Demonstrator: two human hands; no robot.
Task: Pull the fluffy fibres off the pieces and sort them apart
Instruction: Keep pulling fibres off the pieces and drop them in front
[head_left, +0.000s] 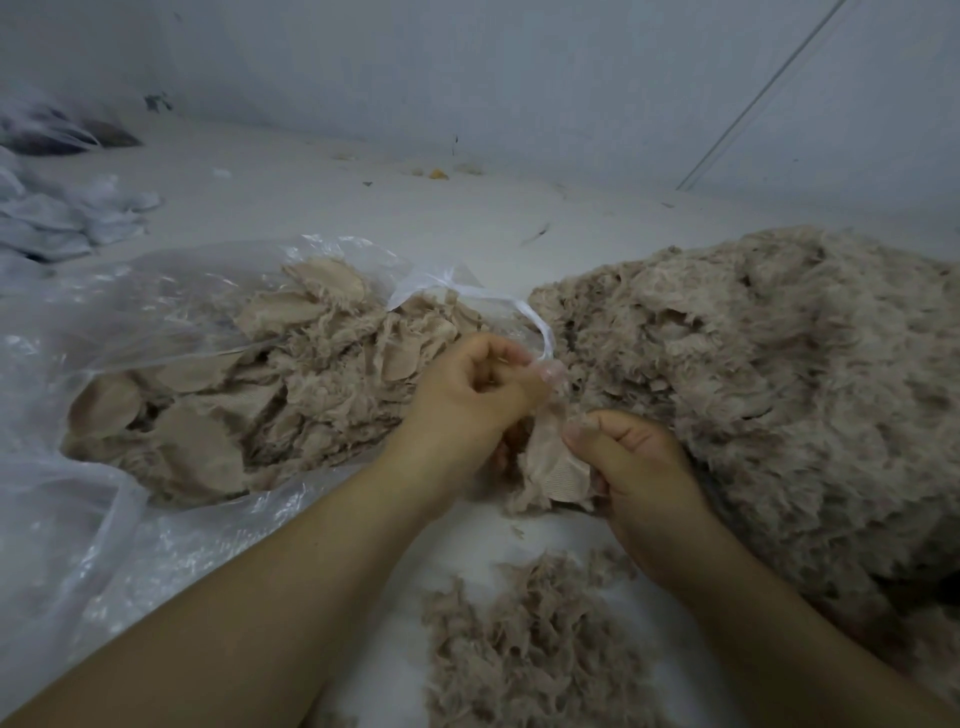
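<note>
At the centre of the frame we see both hands close together on one beige fabric piece (558, 470). The left hand (475, 397) sits just above and left of it, fingers curled and pinching the piece's upper, thin gauzy end near the fingertips. The right hand (636, 467) is just below and to the right, thumb and curled fingers clamped on the piece's lower part, whose fringe of fluffy fibres hangs beneath.

Directly below the hands, at the bottom centre, lies a small heap of loose fibres (524, 644) on the pale surface (322, 208). To the right, filling the right half of the frame, a big mound of fluffy material (769, 374) touches the right hand's outer side.

To the left of the hands, a clear plastic bag (130, 312) lies open, holding a pile of beige pieces (249, 395), flat rounded patches with fuzzy edges. A twisted strip of the bag's plastic runs toward the left hand's fingertips.

In the upper left we see crumpled pale cloths (62, 218).
</note>
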